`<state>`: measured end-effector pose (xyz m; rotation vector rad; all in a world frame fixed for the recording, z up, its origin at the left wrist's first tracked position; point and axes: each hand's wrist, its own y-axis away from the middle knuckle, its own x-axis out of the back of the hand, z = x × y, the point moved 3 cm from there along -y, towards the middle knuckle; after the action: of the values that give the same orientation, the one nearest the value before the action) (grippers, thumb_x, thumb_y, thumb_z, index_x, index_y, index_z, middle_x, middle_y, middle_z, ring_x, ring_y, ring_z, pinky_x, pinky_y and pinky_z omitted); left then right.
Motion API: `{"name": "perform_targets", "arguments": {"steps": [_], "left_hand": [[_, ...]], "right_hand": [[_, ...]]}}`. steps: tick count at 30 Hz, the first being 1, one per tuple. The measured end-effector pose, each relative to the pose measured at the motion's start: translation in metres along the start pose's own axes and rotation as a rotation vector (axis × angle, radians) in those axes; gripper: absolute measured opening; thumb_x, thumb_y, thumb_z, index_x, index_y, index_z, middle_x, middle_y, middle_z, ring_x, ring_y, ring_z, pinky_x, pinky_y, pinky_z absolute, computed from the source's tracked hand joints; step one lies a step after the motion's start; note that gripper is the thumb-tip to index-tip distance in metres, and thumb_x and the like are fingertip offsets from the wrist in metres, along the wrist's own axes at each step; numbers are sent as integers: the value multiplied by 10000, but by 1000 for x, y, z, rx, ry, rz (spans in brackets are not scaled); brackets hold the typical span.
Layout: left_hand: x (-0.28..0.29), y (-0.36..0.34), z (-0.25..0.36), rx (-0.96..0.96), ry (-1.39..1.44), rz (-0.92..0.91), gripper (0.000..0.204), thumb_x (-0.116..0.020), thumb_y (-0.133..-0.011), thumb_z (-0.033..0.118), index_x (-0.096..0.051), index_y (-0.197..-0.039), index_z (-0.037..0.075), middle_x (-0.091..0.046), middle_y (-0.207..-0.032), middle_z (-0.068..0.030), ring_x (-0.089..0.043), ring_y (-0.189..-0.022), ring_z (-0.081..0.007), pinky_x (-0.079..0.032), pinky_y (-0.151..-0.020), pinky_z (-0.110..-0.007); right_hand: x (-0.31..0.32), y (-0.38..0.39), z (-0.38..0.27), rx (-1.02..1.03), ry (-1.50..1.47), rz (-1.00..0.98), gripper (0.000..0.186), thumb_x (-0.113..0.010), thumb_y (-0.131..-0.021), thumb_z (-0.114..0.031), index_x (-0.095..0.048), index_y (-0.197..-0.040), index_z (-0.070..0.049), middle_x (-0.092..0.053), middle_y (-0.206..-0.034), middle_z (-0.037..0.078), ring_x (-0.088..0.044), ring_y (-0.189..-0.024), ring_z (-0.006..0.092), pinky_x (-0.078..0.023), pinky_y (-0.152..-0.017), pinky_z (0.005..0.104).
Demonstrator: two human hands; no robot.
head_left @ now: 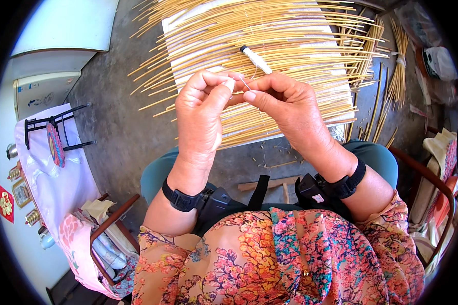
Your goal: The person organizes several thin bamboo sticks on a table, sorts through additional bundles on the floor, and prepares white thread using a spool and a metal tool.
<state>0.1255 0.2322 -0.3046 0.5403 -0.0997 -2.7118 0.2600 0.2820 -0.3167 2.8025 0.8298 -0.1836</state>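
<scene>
Both my hands are raised over a mat of thin yellow sticks (259,40) strung with thread on a pale board (175,30). My left hand (201,109) is closed, thumb against fingertips, on a fine white thread. My right hand (282,112) pinches a thin strand, thread or needle, which rises from between thumb and forefinger toward the left hand's fingers; I cannot tell which it is. Just beyond my fingertips a white cylinder with a dark end (257,59) lies on the sticks.
Stick bundles (398,66) lie at right. Wooden-armed chairs (114,223) flank me. At left are a white fridge (46,91) and a cloth-covered table (61,178) bearing an upturned black stool (71,145). Wood scraps (264,184) lie on the floor below.
</scene>
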Motion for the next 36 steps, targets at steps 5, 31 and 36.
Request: {"name": "perform_targets", "arguments": {"steps": [5,31,36], "left_hand": [[0,0,-3,15,-33,-18,46,-525,-838,29,-559,-813,12,-616,-952,-179,-627,-847,-219,-533,-740,-334],[-2,-3,-11,22,-42,-33,61,-503,-827,-29,-552,-795,-16,-612,-906,-149,-619,-807,-168,-557,-714,-312],[-2,-3,-10,23,-62,-28,59,-503,-826,-27,-551,-793,-17,-611,-910,-150,-620,-800,-167,-558,-712,-307]], "right_hand": [[2,0,-5,-11,19,-14,99,-650,-818,-74,-636,-885,-2,-617,-787,-2,-533,-729,39,-429,-646,179],[9,-3,4,-58,62,-1,99,-662,-803,-84,-640,-841,4,-604,-734,-6,-519,-679,39,-414,-600,176],[9,-3,6,-55,53,-8,96,-654,-808,-79,-639,-850,6,-613,-746,2,-530,-687,44,-421,-611,177]]}}
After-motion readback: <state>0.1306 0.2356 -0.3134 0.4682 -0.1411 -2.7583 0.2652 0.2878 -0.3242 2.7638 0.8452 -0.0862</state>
